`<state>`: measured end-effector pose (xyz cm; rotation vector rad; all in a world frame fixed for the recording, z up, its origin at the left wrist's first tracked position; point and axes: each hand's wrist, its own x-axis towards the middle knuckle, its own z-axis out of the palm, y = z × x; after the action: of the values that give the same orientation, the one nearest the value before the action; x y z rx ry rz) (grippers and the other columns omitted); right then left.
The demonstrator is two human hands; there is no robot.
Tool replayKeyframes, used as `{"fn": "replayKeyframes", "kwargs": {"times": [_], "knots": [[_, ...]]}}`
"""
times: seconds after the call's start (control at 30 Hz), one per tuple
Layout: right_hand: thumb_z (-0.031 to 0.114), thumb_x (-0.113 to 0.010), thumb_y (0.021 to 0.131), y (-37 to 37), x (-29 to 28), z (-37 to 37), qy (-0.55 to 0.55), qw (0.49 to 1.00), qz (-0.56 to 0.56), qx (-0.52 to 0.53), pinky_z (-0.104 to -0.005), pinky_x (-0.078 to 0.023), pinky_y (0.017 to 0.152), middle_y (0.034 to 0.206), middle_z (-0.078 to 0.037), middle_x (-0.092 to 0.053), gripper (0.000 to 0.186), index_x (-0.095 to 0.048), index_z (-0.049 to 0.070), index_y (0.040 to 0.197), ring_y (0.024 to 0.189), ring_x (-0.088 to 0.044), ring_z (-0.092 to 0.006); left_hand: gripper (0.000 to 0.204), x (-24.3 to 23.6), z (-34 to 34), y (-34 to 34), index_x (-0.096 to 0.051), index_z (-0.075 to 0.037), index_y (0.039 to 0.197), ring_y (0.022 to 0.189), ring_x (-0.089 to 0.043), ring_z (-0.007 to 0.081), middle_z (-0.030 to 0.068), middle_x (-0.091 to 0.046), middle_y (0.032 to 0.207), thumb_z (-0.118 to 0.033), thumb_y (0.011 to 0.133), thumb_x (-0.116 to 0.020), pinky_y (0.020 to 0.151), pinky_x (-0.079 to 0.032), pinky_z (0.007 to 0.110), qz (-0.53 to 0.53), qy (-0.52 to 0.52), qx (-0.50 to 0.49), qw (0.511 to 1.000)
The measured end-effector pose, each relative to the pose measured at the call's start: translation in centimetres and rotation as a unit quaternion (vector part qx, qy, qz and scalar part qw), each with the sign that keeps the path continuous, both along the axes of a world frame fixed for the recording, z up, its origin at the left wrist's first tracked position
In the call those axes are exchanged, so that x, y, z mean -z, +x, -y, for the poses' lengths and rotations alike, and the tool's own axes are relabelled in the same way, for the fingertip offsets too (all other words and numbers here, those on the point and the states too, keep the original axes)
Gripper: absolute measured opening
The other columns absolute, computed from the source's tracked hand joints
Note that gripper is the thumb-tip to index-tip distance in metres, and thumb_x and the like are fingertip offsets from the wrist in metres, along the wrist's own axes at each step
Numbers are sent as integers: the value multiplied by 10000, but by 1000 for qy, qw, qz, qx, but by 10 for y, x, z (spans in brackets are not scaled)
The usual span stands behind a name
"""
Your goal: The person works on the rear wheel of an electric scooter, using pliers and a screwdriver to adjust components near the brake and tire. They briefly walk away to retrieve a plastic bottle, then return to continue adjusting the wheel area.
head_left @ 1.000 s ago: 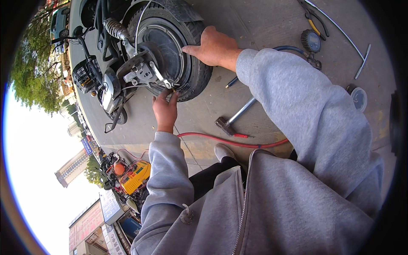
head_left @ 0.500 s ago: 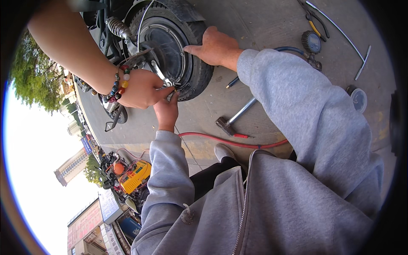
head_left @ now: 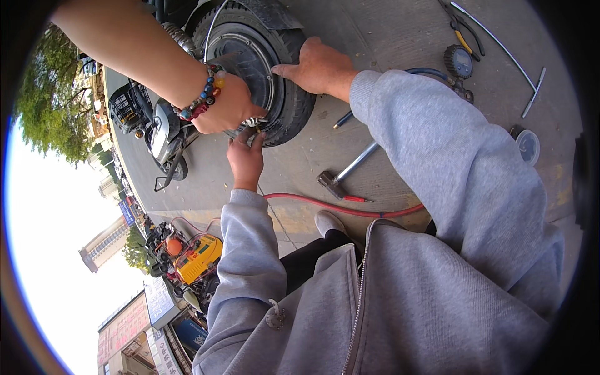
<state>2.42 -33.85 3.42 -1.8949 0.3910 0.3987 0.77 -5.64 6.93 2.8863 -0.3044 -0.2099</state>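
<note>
While laying the right hand [head_left: 320, 67] over the outer edge of the wheel [head_left: 255, 61], pinches a small brass-coloured part [head_left: 258, 130] at the wheel's lower rim, between thumb and forefinger of the left hand [head_left: 245, 164]. Stretches the right thumb across the side of the tyre [head_left: 299, 109], toward the wheel's middle; cannot tell the curl of the other right fingers, hidden from view. Meets, at the wheel's lower rim, a co-worker's hand [head_left: 228, 106], reaching in from the upper left with beaded bracelets [head_left: 209, 94] at the wrist and touching a silver lever [head_left: 254, 121] just beside the left fingertips.

Has, below and right of the wheel, a hammer [head_left: 357, 162] on the pavement, with a red-handled tool [head_left: 354, 199] near its head. Has a red hose [head_left: 319, 199] below the wheel. Shows, well right of the wheel, a round gauge [head_left: 459, 60], yellow-handled pliers [head_left: 464, 39] near it and a T-shaped metal bar [head_left: 533, 92]. Shows, left of the wheel, a scooter [head_left: 164, 131] with a basket [head_left: 130, 107]; well below and left of the wheel, a yellow machine [head_left: 199, 259].
</note>
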Motion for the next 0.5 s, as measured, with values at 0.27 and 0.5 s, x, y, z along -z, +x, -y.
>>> {"fn": "replayKeyframes", "kwargs": {"times": [0.27, 0.5], "knots": [[635, -644, 833, 0, 9, -3, -5, 999, 43, 13, -418, -550, 805, 1052, -298, -654, 881, -491, -174, 1148, 960, -686, -368, 262, 2, 0, -1, -726, -21, 997, 885, -696, 290, 152, -734, 947, -221, 829, -744, 880, -473, 377, 14, 13, -2, 1000], [626, -642, 836, -1, 6, -1, -9, 999, 37, 8, -421, -546, 814, 1051, -296, -655, 878, -499, -183, 1146, 961, -681, -378, 301, -1, 1, -1, -718, -9, 1032, 937, -694, 292, 172, -724, 984, -223, 823, -755, 822, -509, 360, 49, 62, 42, 996]]}}
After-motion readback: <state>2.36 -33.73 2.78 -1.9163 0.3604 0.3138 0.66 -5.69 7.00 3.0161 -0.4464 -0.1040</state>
